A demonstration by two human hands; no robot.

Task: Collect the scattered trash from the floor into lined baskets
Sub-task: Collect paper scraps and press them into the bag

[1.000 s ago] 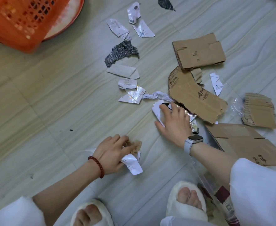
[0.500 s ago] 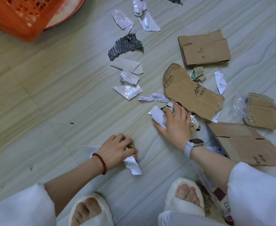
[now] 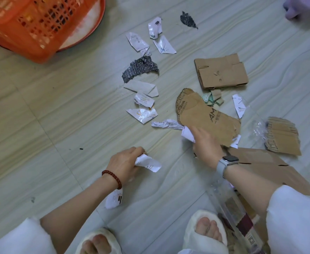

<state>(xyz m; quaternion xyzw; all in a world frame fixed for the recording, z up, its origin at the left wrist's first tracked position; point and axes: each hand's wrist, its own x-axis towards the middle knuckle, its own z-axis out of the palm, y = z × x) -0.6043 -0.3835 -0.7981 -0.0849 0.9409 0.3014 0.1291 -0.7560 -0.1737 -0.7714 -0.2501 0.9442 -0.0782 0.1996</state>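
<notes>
Crumpled white paper scrap point(image 3: 147, 163) sits in left hand point(image 3: 124, 165), fingers curled around it, just above the floor point(image 3: 49, 125), near side of the torn printed cardboard point(image 3: 205, 117). Right hand point(image 3: 205, 143) clamps another white scrap point(image 3: 188, 134) at that cardboard's near edge. Risk: both fistfuls are loose, so pieces could slip out on the carry to the orange basket point(image 3: 31, 24), well apart at far left. One small scrap point(image 3: 113, 198) lies under the left forearm, easy to miss. Paper scraps look thin, creased, glossy; cardboard ragged.
</notes>
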